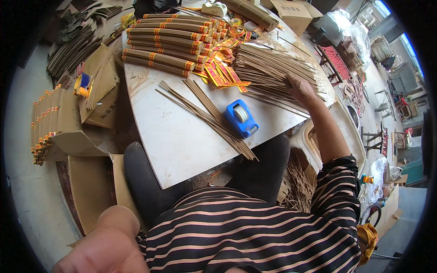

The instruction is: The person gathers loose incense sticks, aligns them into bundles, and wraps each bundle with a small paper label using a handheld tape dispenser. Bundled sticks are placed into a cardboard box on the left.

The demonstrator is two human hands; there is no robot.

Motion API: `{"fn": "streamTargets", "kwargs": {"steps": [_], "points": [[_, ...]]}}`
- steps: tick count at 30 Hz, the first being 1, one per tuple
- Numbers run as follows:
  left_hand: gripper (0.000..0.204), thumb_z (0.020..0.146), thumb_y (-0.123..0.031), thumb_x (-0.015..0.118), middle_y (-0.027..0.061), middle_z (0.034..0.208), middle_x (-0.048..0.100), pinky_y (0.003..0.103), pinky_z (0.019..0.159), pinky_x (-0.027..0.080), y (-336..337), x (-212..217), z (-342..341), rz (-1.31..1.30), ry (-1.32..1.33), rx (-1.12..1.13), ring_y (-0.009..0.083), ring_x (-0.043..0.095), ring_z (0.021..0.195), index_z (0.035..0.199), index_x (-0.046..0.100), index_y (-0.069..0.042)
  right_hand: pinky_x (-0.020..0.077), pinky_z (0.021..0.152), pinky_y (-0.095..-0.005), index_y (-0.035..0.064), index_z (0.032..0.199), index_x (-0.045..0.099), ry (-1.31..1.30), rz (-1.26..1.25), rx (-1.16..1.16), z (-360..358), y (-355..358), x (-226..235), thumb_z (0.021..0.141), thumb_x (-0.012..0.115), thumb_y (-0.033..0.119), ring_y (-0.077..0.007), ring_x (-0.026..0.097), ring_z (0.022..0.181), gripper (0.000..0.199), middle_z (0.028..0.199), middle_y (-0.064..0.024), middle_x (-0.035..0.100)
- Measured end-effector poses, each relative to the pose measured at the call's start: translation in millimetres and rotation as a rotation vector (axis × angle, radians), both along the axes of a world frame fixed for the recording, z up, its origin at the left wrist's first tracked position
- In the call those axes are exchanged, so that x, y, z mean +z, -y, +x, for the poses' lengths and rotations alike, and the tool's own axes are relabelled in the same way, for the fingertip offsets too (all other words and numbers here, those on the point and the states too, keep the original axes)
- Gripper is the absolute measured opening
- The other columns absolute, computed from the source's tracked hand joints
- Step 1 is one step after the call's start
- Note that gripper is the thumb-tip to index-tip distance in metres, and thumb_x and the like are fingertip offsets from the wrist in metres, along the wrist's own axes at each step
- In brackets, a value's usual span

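Observation:
A wide pile of loose brown incense sticks lies at the right of the white table. My right hand rests on that pile, its fingers curled in around some sticks. Close to the lower left rim is my left hand, off the table, blurred and partly cut off, with its fingers hidden. A smaller spread of incense sticks lies mid-table, some ends jutting over the near edge. Right beside it stands a blue tape dispenser. Red and yellow paper bands lie between the pile and the stacked incense bundles.
Open cardboard boxes stand left of my legs, near more banded bundles. A pale plastic chair is by my right arm, above scattered sticks. A white tape dispenser and a carton sit at the far side.

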State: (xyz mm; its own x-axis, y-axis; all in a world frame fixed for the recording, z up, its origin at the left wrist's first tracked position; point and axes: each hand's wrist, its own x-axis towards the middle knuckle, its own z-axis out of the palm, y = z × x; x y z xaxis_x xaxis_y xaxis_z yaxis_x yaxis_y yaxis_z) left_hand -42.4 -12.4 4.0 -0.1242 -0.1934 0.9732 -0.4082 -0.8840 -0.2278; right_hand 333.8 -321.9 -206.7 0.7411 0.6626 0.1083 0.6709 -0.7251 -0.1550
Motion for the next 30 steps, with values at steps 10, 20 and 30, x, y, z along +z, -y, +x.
{"fn": "streamTargets", "kwargs": {"steps": [10, 20, 30], "points": [[0.040, 0.090, -0.018, 0.045, -0.0004, 0.143, 0.030, 0.037, 0.107, 0.017, 8.6, -8.2, 0.9, -0.060, 0.026, -0.053, 0.0166, 0.023, 0.133, 0.129, 0.044, -0.018, 0.0430, 0.066, -0.0436, 0.0045, 0.090, 0.048, -0.104, 0.034, -0.108, -5.2, -6.8, 13.2, 0.079, 0.059, 0.023, -0.0375, 0.056, 0.077, 0.024, 0.078, -0.0195, 0.057], [0.044, 0.088, -0.018, 0.049, 0.0028, 0.142, 0.032, 0.039, 0.105, 0.022, 6.8, -4.7, -1.5, 0.010, 0.096, -0.248, 0.0202, 0.028, 0.130, 0.131, 0.042, -0.016, 0.0448, 0.071, -0.0397, 0.0003, 0.094, 0.057, -0.397, -0.092, -0.062, -35.2, -12.4, 19.7, 0.067, 0.070, 0.022, -0.0339, 0.058, 0.078, 0.036, 0.082, -0.0191, 0.060], [0.043, 0.086, -0.019, 0.053, 0.0044, 0.139, 0.036, 0.039, 0.103, 0.025, 13.9, -3.4, -1.3, -0.006, 0.153, -0.312, 0.0212, 0.029, 0.129, 0.127, 0.046, -0.014, 0.0445, 0.079, -0.0395, 0.0031, 0.087, 0.057, -0.133, -0.218, -0.094, -43.9, -0.3, -6.8, 0.068, 0.063, 0.022, -0.0334, 0.055, 0.090, 0.027, 0.092, -0.0168, 0.057]]}}
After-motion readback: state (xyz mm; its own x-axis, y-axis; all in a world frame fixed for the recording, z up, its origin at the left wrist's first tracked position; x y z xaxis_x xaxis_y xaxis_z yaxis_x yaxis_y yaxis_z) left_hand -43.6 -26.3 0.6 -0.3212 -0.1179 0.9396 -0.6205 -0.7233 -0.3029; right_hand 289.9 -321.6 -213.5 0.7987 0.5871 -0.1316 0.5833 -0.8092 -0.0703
